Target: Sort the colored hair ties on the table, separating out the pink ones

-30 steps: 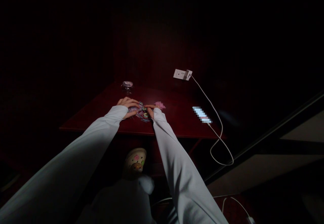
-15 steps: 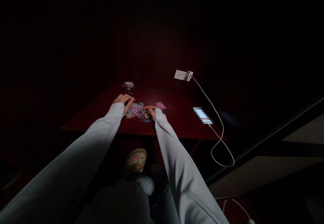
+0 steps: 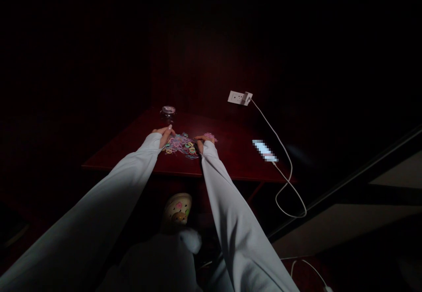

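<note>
A loose heap of small hair ties in pink, purple, yellow, green and blue lies near the table's front edge. At its left side is my left hand, its thumb and fingers drawn together in a pinch; whatever is between them is too small to make out. My right hand is at the heap's right side, fingers closed and pointing left, contents unclear. Just beyond that hand sits a smaller pile of pink hair ties, partly covered by it. Behind my left hand stands a clear round jar with a pale lid.
The dark red table stands against a dark wall. A lit phone lies on the right, its white cable looping past the edge up to a wall socket. Below the table shows a pale clog.
My right hand has drawn back rightward from the heap, towards the pink pile, uncovering more hair ties. My left hand's fingers, spread lower over the heap before, have come together into a pinch.
</note>
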The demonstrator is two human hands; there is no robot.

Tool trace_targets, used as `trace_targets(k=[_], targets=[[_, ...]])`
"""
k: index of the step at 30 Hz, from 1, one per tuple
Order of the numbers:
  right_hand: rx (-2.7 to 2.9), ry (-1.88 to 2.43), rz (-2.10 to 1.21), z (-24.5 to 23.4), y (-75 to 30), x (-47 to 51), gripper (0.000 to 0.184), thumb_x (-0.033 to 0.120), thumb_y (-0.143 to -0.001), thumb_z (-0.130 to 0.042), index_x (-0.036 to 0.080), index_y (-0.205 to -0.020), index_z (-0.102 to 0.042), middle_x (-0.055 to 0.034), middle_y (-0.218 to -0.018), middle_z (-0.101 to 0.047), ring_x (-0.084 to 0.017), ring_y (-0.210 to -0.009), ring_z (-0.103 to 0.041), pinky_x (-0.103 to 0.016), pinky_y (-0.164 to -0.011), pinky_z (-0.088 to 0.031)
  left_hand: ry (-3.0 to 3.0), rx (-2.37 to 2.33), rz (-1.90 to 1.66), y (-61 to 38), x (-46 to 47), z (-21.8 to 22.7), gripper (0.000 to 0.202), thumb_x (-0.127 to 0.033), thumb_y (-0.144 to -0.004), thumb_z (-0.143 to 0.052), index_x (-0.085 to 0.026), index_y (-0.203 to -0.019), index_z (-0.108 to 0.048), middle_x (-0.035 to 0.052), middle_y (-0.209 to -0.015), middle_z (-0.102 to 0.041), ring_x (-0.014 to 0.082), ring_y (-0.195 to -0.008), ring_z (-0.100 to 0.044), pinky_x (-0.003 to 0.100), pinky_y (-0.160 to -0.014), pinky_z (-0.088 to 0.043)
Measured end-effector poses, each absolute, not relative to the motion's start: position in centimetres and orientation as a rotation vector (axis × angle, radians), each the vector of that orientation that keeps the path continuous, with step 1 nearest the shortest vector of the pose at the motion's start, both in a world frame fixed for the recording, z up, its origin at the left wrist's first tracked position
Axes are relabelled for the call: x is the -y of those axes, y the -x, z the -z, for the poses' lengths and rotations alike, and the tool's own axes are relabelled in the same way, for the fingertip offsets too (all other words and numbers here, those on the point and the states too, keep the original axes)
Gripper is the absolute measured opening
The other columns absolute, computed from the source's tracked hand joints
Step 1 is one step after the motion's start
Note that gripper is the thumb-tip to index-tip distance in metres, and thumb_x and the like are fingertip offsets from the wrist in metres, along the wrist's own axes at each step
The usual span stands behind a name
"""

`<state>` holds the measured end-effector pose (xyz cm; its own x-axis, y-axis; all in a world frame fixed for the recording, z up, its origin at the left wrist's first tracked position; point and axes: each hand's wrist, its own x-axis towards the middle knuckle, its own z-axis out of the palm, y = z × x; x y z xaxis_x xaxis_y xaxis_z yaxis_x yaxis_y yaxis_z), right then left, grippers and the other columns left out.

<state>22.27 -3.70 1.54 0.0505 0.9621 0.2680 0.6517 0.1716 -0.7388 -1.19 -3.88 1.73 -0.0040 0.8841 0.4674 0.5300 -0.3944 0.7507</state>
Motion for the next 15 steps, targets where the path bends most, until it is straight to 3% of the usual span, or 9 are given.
trace_targets(k=[8,15], targets=[[1.68,1.599,-0.521,-1.5,-22.5,4.5,0.033,0.03,-0.098,-0.065,0.033,-0.125,-0.084,-0.0062,-0.136,-0.066,-0.03,-0.14,-0.057,-0.049,-0.131,-0.04,-1.931,-1.557,-1.316,1.1,3.8,-1.9,0.069,-0.07,-0.104,-0.036,-0.025,-0.069,-0.074,0.0021,-0.058,-0.062,0.0214,-0.063,-0.06,0.034,-0.071,-0.047],[1.746,1.54,-0.529,-2.0,-22.2,4.9,0.025,0.026,-0.098,-0.065,0.031,-0.111,-0.086,-0.0039,-0.127,-0.073,-0.029,-0.149,-0.051,-0.051,-0.136,-0.032,-1.893,-1.436,-1.381,1.5,3.6,-1.8,0.075,-0.073,-0.105,-0.032,-0.023,-0.068,-0.073,0.0014,-0.052,-0.055,0.0188,-0.055,-0.055,0.033,-0.063,-0.045]])
